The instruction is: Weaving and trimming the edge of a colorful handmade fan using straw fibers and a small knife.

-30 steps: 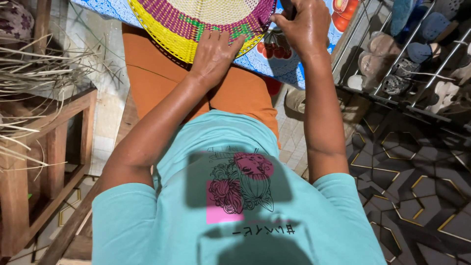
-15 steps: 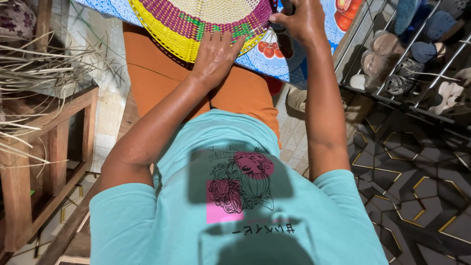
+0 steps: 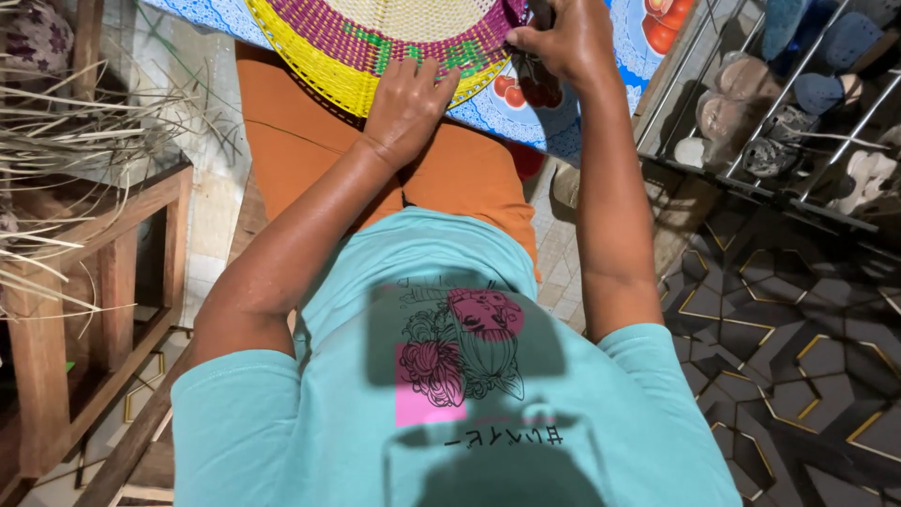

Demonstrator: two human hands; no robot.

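That woven basket [image 3: 394,42] looks light but springy (rim's the firm bit), left hand [image 3: 405,99] spread flat on it, right hand [image 3: 563,42] pinching its edge.

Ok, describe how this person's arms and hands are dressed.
Both arms are bare from short turquoise T-shirt sleeves down. The left hand and right hand wear no gloves; no rings, watch or bracelets show. The shirt carries a pink and black printed picture.

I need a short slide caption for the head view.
Left hand presses a colourful woven mat; right hand pinches its rim.
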